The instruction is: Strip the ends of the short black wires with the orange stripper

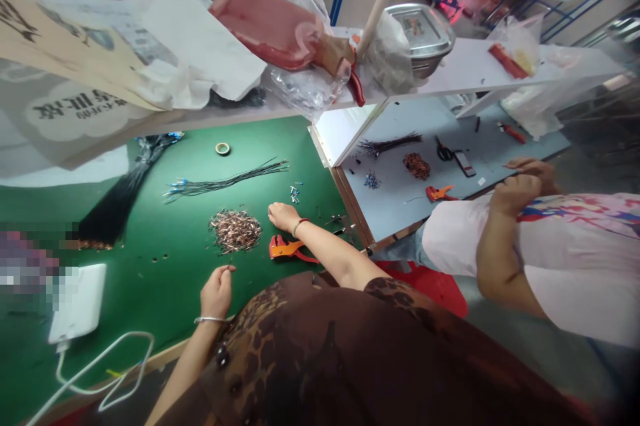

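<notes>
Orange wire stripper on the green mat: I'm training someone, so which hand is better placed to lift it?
Right hand, probably: it rests just beside the orange wire stripper, while the left hand sits farther off.

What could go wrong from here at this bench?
The right hand rests beside a loose pile of small copper-coloured terminals, so a slip might scatter them across the green bench mat. An orange-handled hand tool lies close under the right forearm and might get knocked. A white cable loops near the left hand and could snag it.
</notes>
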The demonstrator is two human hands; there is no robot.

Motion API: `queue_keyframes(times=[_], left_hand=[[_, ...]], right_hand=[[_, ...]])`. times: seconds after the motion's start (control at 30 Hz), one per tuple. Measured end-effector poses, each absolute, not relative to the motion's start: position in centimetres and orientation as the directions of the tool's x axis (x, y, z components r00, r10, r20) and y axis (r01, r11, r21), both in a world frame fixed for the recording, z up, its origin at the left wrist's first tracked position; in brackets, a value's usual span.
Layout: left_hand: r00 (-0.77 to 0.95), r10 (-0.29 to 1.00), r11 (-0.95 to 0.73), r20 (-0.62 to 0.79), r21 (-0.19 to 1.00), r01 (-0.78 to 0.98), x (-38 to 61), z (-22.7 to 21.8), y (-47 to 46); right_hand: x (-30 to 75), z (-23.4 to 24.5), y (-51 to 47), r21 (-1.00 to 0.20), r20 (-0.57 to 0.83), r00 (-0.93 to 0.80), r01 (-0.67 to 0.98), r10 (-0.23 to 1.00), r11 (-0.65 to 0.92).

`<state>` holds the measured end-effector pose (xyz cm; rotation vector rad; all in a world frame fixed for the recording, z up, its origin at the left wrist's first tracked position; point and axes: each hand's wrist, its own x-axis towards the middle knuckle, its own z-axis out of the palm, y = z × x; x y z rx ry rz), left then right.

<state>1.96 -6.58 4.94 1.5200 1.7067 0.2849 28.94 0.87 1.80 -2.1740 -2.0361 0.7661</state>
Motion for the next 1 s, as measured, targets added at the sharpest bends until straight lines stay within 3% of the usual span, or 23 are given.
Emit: queue_keyframes(times=[0.3, 0.57, 0.87, 1.0], left_hand=[[0.030, 0.899, 0.295, -0.438, 0.654, 0.697, 0.2, 4.6, -7.5], [0.042, 0.892, 0.302, -0.450, 0.664, 0.684, -0.3, 5.3, -6.7], [0.050, 0.886, 0.310, -0.461, 0.669, 0.676, -3.0, 5.8, -6.3], [0.069, 0.881, 0.313, -0.468, 0.687, 0.656, -4.5, 5.6, -5.8]], right_hand=[[36.2, 1.7, 0.8, -0.269, -0.200, 0.302, 0.898, 0.932, -0.349], [33.5, -0.2, 0.0, -0.251, -0.226, 0.188, 0.937, 0.956, -0.243], [34.0, 0.0, 0.1, -0.260, -0.198, 0.259, 0.916, 0.945, -0.305], [33.9, 0.3, 0.1, -0.273, -0.204, 0.186, 0.932, 0.961, -0.238]])
